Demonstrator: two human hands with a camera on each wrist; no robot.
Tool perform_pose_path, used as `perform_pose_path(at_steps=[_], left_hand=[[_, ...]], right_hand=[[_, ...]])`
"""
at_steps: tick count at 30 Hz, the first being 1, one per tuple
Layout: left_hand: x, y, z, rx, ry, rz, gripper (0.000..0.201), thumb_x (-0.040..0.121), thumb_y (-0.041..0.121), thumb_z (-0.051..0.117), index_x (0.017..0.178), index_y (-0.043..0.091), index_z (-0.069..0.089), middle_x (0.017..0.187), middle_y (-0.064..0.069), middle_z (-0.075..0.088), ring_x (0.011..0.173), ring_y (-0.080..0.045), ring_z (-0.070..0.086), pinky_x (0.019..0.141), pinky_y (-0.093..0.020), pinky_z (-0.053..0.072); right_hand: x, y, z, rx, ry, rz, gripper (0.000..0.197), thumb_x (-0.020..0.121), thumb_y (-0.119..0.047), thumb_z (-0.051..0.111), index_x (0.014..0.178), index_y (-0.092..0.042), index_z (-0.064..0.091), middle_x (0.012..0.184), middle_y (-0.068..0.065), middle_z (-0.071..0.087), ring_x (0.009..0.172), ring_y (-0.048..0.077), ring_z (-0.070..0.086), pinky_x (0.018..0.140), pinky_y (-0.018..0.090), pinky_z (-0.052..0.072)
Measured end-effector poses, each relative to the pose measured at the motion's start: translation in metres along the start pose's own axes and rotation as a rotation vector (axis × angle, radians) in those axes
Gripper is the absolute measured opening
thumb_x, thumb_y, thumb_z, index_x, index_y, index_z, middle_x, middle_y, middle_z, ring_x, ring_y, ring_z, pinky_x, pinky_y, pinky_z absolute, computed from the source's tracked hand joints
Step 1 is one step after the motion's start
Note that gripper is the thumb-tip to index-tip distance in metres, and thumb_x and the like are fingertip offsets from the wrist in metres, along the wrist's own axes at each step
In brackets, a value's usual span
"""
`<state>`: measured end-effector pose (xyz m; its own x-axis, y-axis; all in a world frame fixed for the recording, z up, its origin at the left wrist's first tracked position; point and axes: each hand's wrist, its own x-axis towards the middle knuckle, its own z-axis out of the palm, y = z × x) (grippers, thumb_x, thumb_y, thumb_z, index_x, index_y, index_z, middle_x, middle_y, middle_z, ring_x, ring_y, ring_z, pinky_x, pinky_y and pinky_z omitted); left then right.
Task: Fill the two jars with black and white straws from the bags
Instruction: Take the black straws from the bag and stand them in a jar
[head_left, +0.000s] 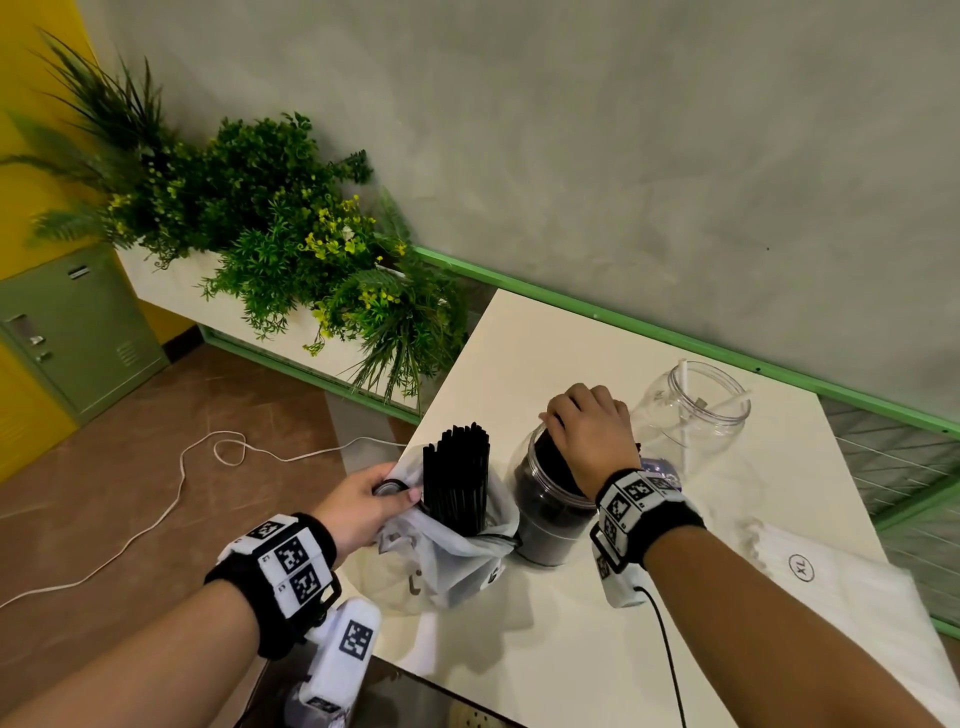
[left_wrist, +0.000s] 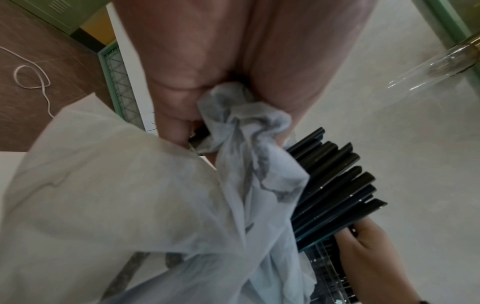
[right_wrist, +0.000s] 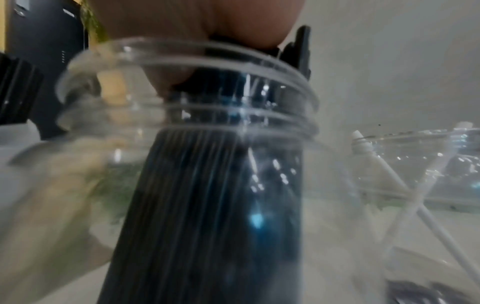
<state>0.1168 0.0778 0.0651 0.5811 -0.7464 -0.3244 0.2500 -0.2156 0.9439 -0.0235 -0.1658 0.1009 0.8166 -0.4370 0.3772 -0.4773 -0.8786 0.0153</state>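
Note:
A grey cloth bag (head_left: 447, 566) stands near the table's left edge with a bundle of black straws (head_left: 457, 483) sticking up out of it. My left hand (head_left: 363, 499) pinches the bag's rim (left_wrist: 233, 115). Right of it stands a clear jar (head_left: 545, 519) (right_wrist: 182, 115) holding a dense bundle of black straws (right_wrist: 194, 195). My right hand (head_left: 587, 431) reaches into its mouth from above, fingers curled around the tops of those straws. Behind it, a second clear jar (head_left: 696, 410) (right_wrist: 428, 164) holds a couple of white straws (right_wrist: 426, 216).
A white bag marked XL (head_left: 831, 587) lies at the table's right front. The white table (head_left: 519, 353) ends just left of the grey bag. A planter with greenery (head_left: 270, 223) and a white cord (head_left: 182, 478) on the floor are to the left. A grey wall stands behind.

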Motion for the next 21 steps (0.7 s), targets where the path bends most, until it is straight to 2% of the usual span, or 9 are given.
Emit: perform_pose_path(at_steps=[2,3,7,8,10,13,15,18,21], left_hand=[[0.001,0.001,-0.001,0.011,-0.006,0.004,0.015,0.085,0.001,0.063,0.089,0.016,0.065,0.063,0.008,0.065,0.066,-0.014,0.058,0.067,-0.032,0.047],[0.001,0.001,-0.001,0.012,-0.009,0.010,0.016,0.085,0.001,0.063,0.090,0.016,0.066,0.066,0.008,0.066,0.068,-0.014,0.059,0.068,-0.031,0.047],[0.002,0.002,-0.001,0.000,-0.006,0.002,0.017,0.085,0.001,0.063,0.093,0.016,0.066,0.075,0.000,0.067,0.072,-0.015,0.060,0.069,-0.028,0.048],[0.002,0.003,-0.001,0.003,-0.009,0.003,0.017,0.085,0.001,0.062,0.093,0.015,0.066,0.077,-0.002,0.066,0.072,-0.016,0.060,0.069,-0.028,0.048],[0.003,0.003,-0.002,0.013,-0.015,0.004,0.015,0.086,0.001,0.062,0.093,0.013,0.065,0.080,-0.006,0.064,0.074,-0.017,0.058,0.069,-0.029,0.047],[0.004,0.003,-0.003,0.002,-0.011,-0.002,0.014,0.086,0.001,0.061,0.095,0.011,0.064,0.079,-0.005,0.063,0.072,-0.016,0.058,0.067,-0.027,0.046],[0.003,0.004,-0.002,-0.012,-0.004,-0.008,0.015,0.087,0.000,0.060,0.096,0.012,0.064,0.075,-0.001,0.065,0.069,-0.013,0.058,0.064,-0.026,0.047],[0.004,0.002,-0.003,-0.021,-0.007,-0.015,0.016,0.087,0.001,0.061,0.098,0.011,0.064,0.080,-0.006,0.065,0.073,-0.018,0.059,0.066,-0.031,0.047],[0.006,0.002,-0.002,-0.004,-0.011,-0.012,0.015,0.086,0.001,0.061,0.097,0.011,0.064,0.082,-0.007,0.064,0.074,-0.019,0.058,0.068,-0.031,0.046]], right_hand=[[0.012,0.002,-0.006,0.015,0.062,-0.053,0.034,0.095,-0.037,0.035,0.087,-0.016,0.061,0.089,0.001,0.056,0.086,0.028,0.048,0.069,0.041,0.044],[0.018,0.004,-0.010,0.008,0.034,-0.050,0.033,0.095,-0.037,0.037,0.089,-0.016,0.062,0.090,0.001,0.057,0.087,0.028,0.048,0.071,0.041,0.043],[0.022,0.015,-0.013,-0.044,-0.341,0.022,0.033,0.098,-0.044,0.038,0.117,-0.027,0.059,0.120,-0.004,0.057,0.116,0.024,0.045,0.100,0.042,0.029],[0.020,0.018,-0.014,-0.001,-0.363,0.049,0.036,0.098,-0.046,0.037,0.125,-0.030,0.055,0.129,-0.004,0.054,0.122,0.023,0.042,0.105,0.043,0.026],[0.009,0.024,-0.019,0.137,-0.221,0.098,0.045,0.097,-0.050,0.038,0.138,-0.032,0.044,0.141,-0.004,0.046,0.130,0.023,0.037,0.109,0.042,0.024],[-0.019,0.031,-0.027,0.355,0.039,0.204,0.062,0.091,-0.060,0.035,0.143,-0.027,0.036,0.147,-0.001,0.040,0.134,0.021,0.032,0.111,0.039,0.026],[-0.044,0.033,-0.023,0.492,0.059,0.266,0.072,0.087,-0.066,0.040,0.146,-0.026,0.030,0.151,-0.001,0.031,0.139,0.017,0.025,0.114,0.034,0.021],[-0.059,0.031,-0.012,0.605,-0.039,0.306,0.086,0.081,-0.065,0.055,0.150,-0.028,0.019,0.156,-0.004,0.017,0.142,0.007,0.015,0.116,0.033,0.019],[-0.041,0.028,-0.011,0.627,0.014,0.274,0.090,0.076,-0.067,0.059,0.148,-0.032,0.019,0.155,-0.006,0.018,0.141,0.005,0.018,0.113,0.029,0.022]])
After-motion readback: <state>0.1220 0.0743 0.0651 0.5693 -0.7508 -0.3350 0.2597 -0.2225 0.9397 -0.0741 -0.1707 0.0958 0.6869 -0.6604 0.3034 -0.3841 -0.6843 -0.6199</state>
